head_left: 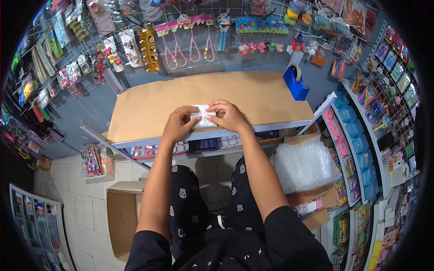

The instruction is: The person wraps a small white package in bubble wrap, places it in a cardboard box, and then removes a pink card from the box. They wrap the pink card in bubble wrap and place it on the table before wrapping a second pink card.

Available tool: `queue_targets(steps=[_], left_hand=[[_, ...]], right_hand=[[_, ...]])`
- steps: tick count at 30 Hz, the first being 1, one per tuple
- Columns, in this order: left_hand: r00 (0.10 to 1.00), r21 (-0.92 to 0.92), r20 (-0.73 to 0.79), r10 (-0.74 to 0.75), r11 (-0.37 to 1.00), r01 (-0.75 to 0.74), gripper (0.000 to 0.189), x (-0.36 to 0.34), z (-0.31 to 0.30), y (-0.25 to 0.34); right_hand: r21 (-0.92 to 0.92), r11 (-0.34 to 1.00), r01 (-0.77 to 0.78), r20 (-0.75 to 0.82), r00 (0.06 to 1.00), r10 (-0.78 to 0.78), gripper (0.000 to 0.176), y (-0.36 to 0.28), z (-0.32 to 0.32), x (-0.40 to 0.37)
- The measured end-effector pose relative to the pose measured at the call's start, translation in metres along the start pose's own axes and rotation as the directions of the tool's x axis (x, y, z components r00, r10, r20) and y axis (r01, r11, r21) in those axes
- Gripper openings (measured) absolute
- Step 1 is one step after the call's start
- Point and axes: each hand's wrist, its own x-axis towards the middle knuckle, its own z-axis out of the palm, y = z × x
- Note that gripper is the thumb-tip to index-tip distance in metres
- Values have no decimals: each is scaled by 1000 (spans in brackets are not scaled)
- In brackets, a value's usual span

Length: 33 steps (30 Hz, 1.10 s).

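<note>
Small white wrapped packet point(202, 116) held on table point(181, 92), at near edge, between both hands. Left side gripped by left hand point(181, 121), right side by right hand point(229, 116); fingers and thumbs set narrow, probably so packet is steadied and wrapping pressed flat. Tape dispenser point(295, 86) placed beyond right hand, presumably for easy reach. Bubble wrap point(303, 163) heaped below right hand. Tabletop tan, plain. Shelf goods point(204, 145) stored beneath hands. Open carton point(122, 217) set below left hand on tiled floor point(88, 226). Carded trinkets point(111, 54) hung beyond left hand.
</note>
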Motion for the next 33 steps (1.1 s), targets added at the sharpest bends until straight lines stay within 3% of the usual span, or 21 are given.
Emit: queue_targets(steps=[2,7,10,13,14,16,20,21,22,23,24,28,32,33], left_hand=[[999,14,20,-42,999,41,26,0,-1,4],[997,14,-38,73,997,-72,26,-1,1,-2],[994,0,-58,91,996,-91,26,1,3,-2],[994,12,-63,91,996,-91,25,0,3,1],[993,20,-62,98,995,-97,25,0,3,2],[987,45,-69,147,989,-144,24,1,2,1],[994,34,-56,98,995,-96,23,-1,1,5],[992,43,-58,113,993,-111,23,-1,2,5],[990,51,-60,129,991,-126,23,0,2,4],[988,60,-63,144,988,-140,23,0,2,4],[990,53,-59,131,990,-128,23,0,2,3],[999,23,-26,43,999,-43,21,1,0,6],[999,51,16,-49,998,48,20,0,-4,16],[1000,42,6,-15,999,15,20,1,-2,14]], right_hand=[[8,1000,2,-1,1000,-2,25,2,-1,0],[-34,999,19,-14,1000,-20,25,-1,0,-1],[-190,978,85,-41,995,-95,27,-7,0,-7],[128,990,62,-107,993,-48,33,0,-2,-8],[233,964,125,-162,983,-88,35,6,-7,-5],[189,979,71,-183,982,-36,32,13,-33,-10],[50,999,5,-300,954,10,24,37,-104,-23],[-68,994,-85,-373,926,54,22,39,-125,-27],[-136,988,-75,-415,910,12,21,49,-150,-29],[-91,992,-92,-462,886,40,19,54,-173,-33],[-171,981,-88,-509,861,-11,17,53,-196,-37],[-282,912,-299,-711,703,12,14,38,-272,-42],[-393,795,-462,-720,693,46,19,38,-320,-36],[-406,776,-482,-710,701,65,19,49,-331,-33]])
